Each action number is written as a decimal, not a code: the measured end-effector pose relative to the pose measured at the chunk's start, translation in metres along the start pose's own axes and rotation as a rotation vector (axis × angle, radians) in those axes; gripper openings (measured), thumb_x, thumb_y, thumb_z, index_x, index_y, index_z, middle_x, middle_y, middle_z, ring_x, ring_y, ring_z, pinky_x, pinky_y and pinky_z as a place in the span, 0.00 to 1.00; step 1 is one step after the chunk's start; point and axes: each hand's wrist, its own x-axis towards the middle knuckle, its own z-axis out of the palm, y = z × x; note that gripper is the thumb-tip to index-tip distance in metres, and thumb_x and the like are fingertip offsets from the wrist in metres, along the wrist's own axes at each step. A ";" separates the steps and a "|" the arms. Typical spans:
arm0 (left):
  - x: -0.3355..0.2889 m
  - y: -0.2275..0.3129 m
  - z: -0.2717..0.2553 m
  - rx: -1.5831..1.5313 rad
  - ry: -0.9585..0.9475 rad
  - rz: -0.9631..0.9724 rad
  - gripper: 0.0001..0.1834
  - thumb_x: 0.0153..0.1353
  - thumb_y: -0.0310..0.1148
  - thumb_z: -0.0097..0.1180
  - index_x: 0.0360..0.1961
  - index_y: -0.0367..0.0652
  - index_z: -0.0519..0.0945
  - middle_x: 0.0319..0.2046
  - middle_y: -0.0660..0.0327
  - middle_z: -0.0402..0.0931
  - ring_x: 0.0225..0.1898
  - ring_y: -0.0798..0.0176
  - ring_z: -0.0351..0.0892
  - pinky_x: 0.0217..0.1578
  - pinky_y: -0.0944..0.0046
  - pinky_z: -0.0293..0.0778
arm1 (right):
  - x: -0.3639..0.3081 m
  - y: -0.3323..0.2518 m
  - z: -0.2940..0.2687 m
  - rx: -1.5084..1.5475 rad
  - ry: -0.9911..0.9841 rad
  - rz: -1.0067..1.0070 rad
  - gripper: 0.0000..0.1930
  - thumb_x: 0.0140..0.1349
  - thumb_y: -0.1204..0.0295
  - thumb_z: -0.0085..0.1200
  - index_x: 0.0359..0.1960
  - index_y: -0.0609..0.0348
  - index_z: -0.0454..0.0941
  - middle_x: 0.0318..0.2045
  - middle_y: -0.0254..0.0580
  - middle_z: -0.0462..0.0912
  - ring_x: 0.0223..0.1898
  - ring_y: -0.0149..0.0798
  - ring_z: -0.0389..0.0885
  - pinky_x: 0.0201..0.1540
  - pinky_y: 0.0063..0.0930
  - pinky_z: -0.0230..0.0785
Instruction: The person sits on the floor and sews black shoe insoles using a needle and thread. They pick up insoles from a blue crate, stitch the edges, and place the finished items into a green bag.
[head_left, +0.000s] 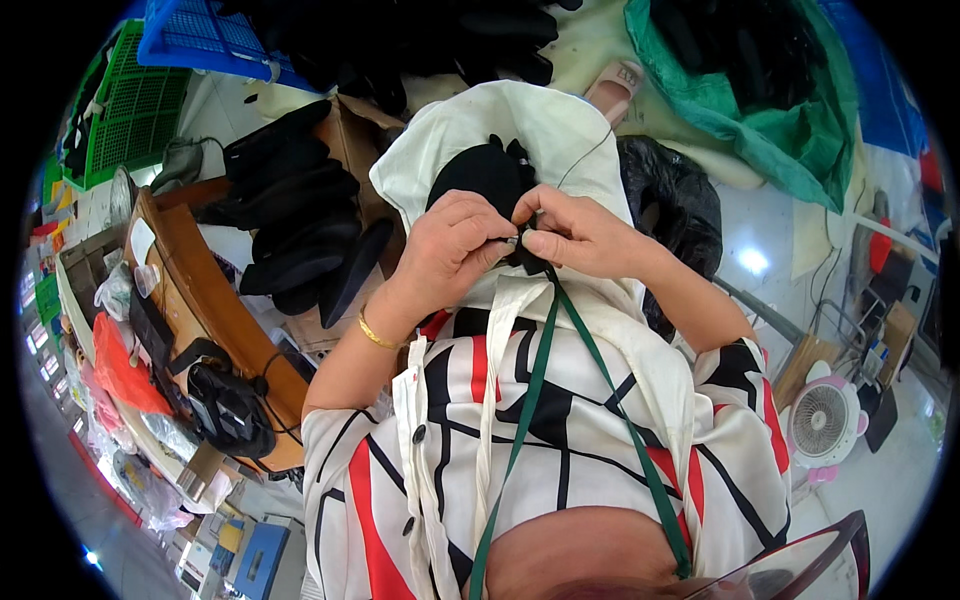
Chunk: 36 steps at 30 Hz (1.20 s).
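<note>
A rounded black fabric piece lies on the white cloth over my lap, with a knotted or bow-like black part at its right edge. My left hand is closed in a pinch beside it; a tiny light thing shows at the fingertips, too small to name. The thumb and forefinger of my right hand grip the black part of the piece, close to my left fingertips. A thin dark thread curves up to the right over the cloth. Just below my fingers, a green lanyard hangs from my neck with its black end.
Stacked black rounded pieces stand to the left, beside a wooden table carrying a black bag. A black plastic bag sits at the right. Behind are a green sack, a blue crate and a pink slipper. A fan stands far right.
</note>
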 end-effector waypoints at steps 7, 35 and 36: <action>-0.004 0.000 0.005 -0.114 -0.023 -0.157 0.11 0.50 0.25 0.67 0.36 0.40 0.83 0.32 0.59 0.79 0.36 0.56 0.77 0.39 0.62 0.73 | 0.003 -0.006 0.008 0.142 0.066 0.059 0.13 0.64 0.70 0.55 0.47 0.62 0.69 0.22 0.39 0.77 0.27 0.32 0.78 0.30 0.28 0.67; 0.004 -0.008 0.008 0.359 0.372 0.022 0.11 0.49 0.23 0.67 0.36 0.40 0.81 0.31 0.57 0.81 0.36 0.51 0.79 0.39 0.58 0.75 | -0.018 -0.001 0.000 -0.099 0.426 -0.131 0.14 0.63 0.66 0.57 0.44 0.63 0.81 0.30 0.43 0.82 0.33 0.36 0.79 0.36 0.29 0.70; 0.004 -0.005 0.010 0.369 0.368 0.027 0.11 0.49 0.23 0.67 0.36 0.40 0.82 0.31 0.57 0.81 0.36 0.51 0.79 0.39 0.58 0.75 | -0.014 -0.006 0.003 -0.158 0.450 -0.149 0.13 0.63 0.66 0.58 0.43 0.63 0.82 0.29 0.44 0.82 0.32 0.37 0.79 0.35 0.29 0.70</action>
